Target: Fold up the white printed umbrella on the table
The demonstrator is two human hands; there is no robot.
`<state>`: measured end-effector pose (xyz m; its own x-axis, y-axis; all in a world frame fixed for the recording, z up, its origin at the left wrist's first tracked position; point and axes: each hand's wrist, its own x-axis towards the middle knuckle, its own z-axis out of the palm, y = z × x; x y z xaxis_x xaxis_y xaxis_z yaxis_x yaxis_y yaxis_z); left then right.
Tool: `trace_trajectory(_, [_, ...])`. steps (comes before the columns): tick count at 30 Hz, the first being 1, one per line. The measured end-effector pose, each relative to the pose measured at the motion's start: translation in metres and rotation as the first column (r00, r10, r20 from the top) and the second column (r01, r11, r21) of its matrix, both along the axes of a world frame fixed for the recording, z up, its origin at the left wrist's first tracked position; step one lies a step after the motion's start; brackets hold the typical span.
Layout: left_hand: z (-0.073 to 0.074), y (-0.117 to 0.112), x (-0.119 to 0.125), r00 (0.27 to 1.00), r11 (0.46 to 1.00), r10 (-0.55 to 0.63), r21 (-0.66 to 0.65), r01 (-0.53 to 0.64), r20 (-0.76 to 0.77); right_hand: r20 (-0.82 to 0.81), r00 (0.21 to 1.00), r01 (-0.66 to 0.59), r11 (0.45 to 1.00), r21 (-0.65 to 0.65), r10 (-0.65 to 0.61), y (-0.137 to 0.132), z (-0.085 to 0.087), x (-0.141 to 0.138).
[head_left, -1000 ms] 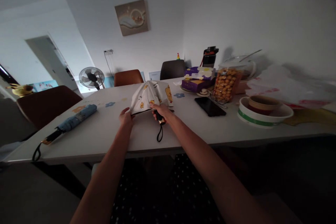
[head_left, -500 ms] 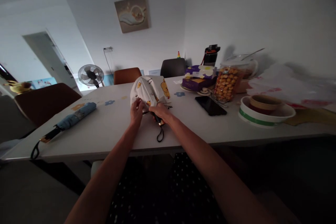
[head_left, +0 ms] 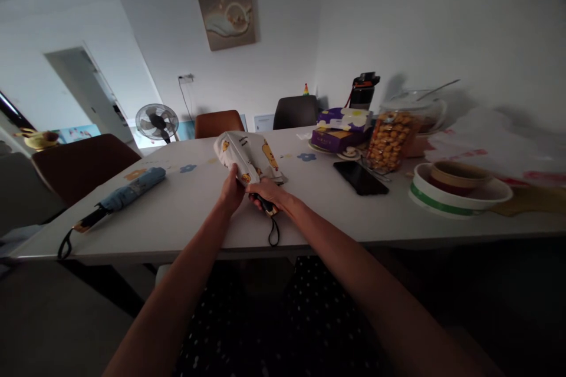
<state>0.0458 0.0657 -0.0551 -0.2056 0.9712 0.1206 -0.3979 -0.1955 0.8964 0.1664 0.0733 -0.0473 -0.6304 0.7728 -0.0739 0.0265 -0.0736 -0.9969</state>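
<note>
A white folding umbrella point(head_left: 247, 153) with yellow cartoon figures lies loosely gathered over the table, its canopy pointing away from me. My right hand point(head_left: 266, 191) is wrapped round its black handle, from which a black wrist loop hangs toward the table's front edge. On the canopy's left side, my left hand point(head_left: 233, 189) grips the fabric near the handle; some of its fingers are hidden by the cloth. Farther left rests a blue folded umbrella point(head_left: 132, 189) with a black handle and loop, touched by neither hand.
The white table point(head_left: 186, 218) carries a black phone point(head_left: 360, 178), purple tissue boxes point(head_left: 338, 139), a jar of round snacks point(head_left: 391, 140), a dark bottle point(head_left: 363, 92) and a white bowl point(head_left: 442, 203) holding a brown bowl point(head_left: 462, 174). Chairs stand at the far and left sides.
The white canopy has become narrower and flatter, its left side drawn in by my left hand. My right hand keeps the handle. The whole view has shifted slightly.
</note>
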Motion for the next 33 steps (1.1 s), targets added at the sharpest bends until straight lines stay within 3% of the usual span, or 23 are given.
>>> trace_trajectory(3, [0.003,-0.001,0.002,0.992,0.999,-0.054,-0.002,0.054,0.118,-0.003,0.999,-0.036,0.998,-0.058,0.036,0.001,-0.002,0.000])
trace_trajectory(10, [0.007,-0.004,0.002,0.987,0.999,-0.048,0.012,0.047,0.152,-0.084,0.980,-0.196,0.950,-0.242,0.181,0.007,-0.003,0.004])
trace_trajectory(12, [0.004,0.003,-0.006,0.978,1.000,0.005,0.007,-0.007,0.209,-0.089,0.976,-0.217,0.939,-0.267,0.200,0.006,-0.003,0.004])
trace_trajectory(14, [0.001,0.012,-0.020,0.951,0.988,0.153,-0.052,-0.145,0.270,-0.083,0.974,-0.227,0.937,-0.265,0.213,0.005,-0.004,0.002])
trace_trajectory(17, [-0.001,0.021,-0.047,0.869,0.897,0.425,-0.245,-0.368,0.251,-0.092,0.969,-0.245,0.934,-0.259,0.229,0.003,-0.005,0.001])
trace_trajectory(23, [0.006,0.022,-0.075,0.840,0.828,0.537,-0.238,-0.507,0.081,-0.123,0.960,-0.273,0.930,-0.244,0.250,-0.004,-0.001,0.000])
trace_trajectory(29, [0.003,0.024,-0.077,0.613,0.576,0.781,-0.243,-0.781,-0.118,-0.099,0.962,-0.274,0.926,-0.262,0.256,-0.007,0.002,0.000])
trace_trajectory(31, [-0.001,0.024,-0.080,0.618,0.600,0.771,-0.153,-0.786,-0.150,-0.146,0.942,-0.331,0.910,-0.250,0.302,-0.009,0.003,0.001])
trace_trajectory(33, [-0.003,0.023,-0.082,0.704,0.711,0.690,-0.026,-0.703,-0.168,-0.181,0.902,-0.426,0.874,-0.235,0.391,-0.013,0.005,0.001])
